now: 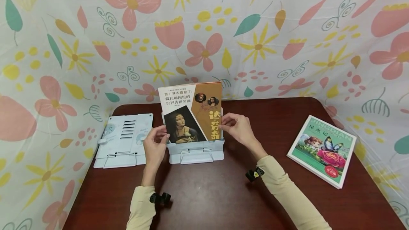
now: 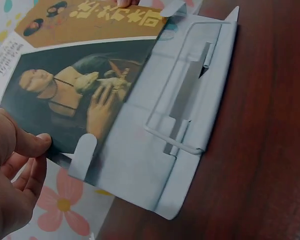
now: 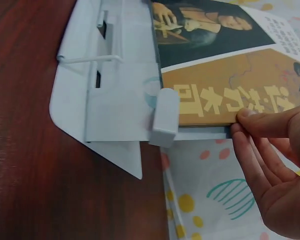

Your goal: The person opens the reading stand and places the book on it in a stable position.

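The left hand (image 1: 155,145) and the right hand (image 1: 240,129) both pinch, held apart.

On the table (image 1: 217,198) I see one book (image 1: 191,116) on a stand (image 1: 215,149), between a second stand (image 1: 123,144) at left and another book (image 1: 322,150) at right.

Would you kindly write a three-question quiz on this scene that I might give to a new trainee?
1. True or false: the left hand and the right hand hold the orange-and-white book at opposite side edges.

2. In the head view, where is the green book relative to the right hand? A) to its left; B) to its right; C) directly under it.

3. Fill the gap: in the head view, the stand with no book on it is to the ____ of the other stand.

Key: 1. True. 2. B. 3. Left.
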Motion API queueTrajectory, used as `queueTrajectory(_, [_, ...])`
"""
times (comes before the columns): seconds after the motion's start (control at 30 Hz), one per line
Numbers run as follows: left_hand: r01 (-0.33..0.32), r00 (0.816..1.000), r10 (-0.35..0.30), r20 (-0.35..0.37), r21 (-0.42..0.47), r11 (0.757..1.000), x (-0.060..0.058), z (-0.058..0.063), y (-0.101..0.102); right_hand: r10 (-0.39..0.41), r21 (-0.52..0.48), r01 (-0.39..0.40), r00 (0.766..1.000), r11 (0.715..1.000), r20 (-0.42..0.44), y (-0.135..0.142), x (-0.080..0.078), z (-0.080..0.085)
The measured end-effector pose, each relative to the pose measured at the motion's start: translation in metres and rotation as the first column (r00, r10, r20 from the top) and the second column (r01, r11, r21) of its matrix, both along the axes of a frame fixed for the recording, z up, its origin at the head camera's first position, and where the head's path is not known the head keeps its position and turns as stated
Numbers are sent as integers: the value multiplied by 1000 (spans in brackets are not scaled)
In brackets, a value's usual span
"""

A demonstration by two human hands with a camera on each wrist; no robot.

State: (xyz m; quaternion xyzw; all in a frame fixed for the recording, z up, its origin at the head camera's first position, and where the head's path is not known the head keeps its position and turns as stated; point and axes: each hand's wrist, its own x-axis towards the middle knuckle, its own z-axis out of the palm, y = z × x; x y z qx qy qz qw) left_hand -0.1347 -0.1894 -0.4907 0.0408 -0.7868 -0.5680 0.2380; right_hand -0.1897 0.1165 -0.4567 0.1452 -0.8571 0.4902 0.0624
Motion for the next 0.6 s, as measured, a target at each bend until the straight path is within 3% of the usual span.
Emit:
queueTrajectory(0.17, [-20, 998, 20, 52, -9, 1000, 2, -3, 1, -11, 23, 11, 1000, 1000, 7, -2, 5, -6])
queueTrajectory(0.3, [-7, 998, 8, 69, -14, 1000, 11, 9, 6, -14, 36, 14, 1000, 999, 6, -3, 8, -10])
queueTrajectory(0.47, [24, 999, -23, 22, -29, 999, 20, 21, 9, -14, 48, 13, 1000, 999, 27, -3, 13, -14])
queueTrajectory(0.6, [27, 999, -27, 31, -7, 1000, 18, 12, 7, -13, 70, 10, 999, 998, 45, -4, 16, -18])
